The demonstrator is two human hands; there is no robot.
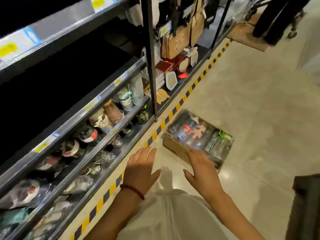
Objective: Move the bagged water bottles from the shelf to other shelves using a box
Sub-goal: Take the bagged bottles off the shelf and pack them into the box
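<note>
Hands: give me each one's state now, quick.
Left hand: open, holding nothing.
Right hand: open, fingers straight, at the box edge.

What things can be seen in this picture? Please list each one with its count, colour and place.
cardboard box: one, brown, on the floor beside the striped line, full.
bagged water bottles: several, clear plastic, inside the box; more on the lower shelves.
tote bags: a few, tan, hanging at the next shelf unit.
price labels: several, yellow, on shelf edges.
floor tape: one line, yellow-black, along the shelf base.
left hand: open, above the floor.
right hand: open, at the box.
</note>
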